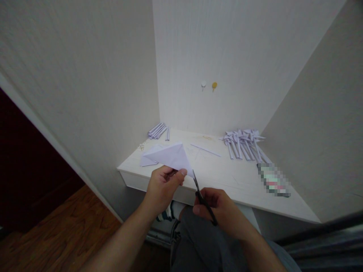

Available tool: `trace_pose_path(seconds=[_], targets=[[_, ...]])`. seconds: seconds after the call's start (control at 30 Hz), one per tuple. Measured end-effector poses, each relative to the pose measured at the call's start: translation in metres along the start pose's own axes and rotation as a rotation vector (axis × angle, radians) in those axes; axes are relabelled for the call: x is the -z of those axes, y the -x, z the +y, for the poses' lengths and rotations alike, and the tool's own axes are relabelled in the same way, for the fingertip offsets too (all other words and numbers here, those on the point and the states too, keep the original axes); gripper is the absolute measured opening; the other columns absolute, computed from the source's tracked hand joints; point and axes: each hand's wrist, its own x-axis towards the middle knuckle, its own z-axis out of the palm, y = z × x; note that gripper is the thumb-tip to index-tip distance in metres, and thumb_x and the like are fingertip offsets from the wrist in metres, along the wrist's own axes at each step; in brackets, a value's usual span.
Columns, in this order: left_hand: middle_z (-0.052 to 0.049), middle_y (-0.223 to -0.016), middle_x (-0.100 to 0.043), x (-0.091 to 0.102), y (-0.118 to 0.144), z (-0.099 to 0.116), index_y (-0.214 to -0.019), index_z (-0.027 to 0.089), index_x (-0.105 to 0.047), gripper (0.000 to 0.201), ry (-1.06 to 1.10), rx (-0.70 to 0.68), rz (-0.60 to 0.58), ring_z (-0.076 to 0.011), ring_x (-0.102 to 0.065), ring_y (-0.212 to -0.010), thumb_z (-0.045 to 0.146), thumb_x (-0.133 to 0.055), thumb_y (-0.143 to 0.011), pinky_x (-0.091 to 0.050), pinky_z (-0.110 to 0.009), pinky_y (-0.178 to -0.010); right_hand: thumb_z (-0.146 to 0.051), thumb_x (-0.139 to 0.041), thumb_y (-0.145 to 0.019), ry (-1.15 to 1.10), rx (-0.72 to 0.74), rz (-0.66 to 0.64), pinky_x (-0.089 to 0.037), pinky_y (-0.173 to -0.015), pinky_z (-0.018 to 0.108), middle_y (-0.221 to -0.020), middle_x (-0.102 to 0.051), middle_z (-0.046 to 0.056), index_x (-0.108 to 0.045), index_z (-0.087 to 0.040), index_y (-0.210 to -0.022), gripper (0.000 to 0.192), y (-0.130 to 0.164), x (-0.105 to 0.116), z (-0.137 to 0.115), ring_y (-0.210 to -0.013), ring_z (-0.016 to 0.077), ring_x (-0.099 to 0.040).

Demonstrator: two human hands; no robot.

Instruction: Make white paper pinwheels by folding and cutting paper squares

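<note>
My left hand [166,185] pinches a folded white paper triangle [170,155] near its lower right corner, above the front edge of the shelf. My right hand [217,207] is closed around the black handles of a pair of scissors [200,194]. Their blades point up and touch or nearly touch the paper's right corner; whether the paper lies between them I cannot tell. Behind the triangle, another piece of white paper [148,161] lies on the shelf, partly covered.
The white shelf [224,181] bears rolled paper sticks [157,130] at back left and several paper pinwheels [242,141] at back right. A thin paper strip [205,150] lies mid-shelf. A blurred-out object [273,180] lies at right. Two hooks [214,86] are on the wall.
</note>
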Motion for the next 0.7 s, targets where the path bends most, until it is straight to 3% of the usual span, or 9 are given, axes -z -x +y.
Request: trace_pose_path(seconds=[0.43,0.7], targets=[[0.001,-0.055,-0.059,-0.0027,0.0029,-0.0034,-0.061,0.017,-0.063,0.028,0.001,-0.017,0.015,-0.0106,-0.049,-0.050,0.037,-0.074,-0.075,-0.036,-0.021,-0.047,-0.045,-0.085,-0.065,0.031,0.028,-0.028,-0.034,-0.053,0.023,-0.060,-0.059,-0.004,-0.067,-0.016,-0.070,0.034,0.0016,-0.0006,-0.0029,-0.055,0.0102,-0.045],[0.001,-0.054,-0.060,-0.0048,0.0032,0.0028,-0.060,0.016,-0.064,0.024,0.013,-0.003,0.040,-0.0106,-0.050,-0.050,0.035,-0.073,-0.073,-0.038,-0.021,-0.047,-0.036,-0.085,-0.065,0.059,0.017,-0.034,-0.035,-0.056,0.024,-0.063,-0.058,-0.004,-0.066,-0.017,-0.071,0.028,0.0032,-0.0006,-0.0030,-0.057,0.0105,-0.046]])
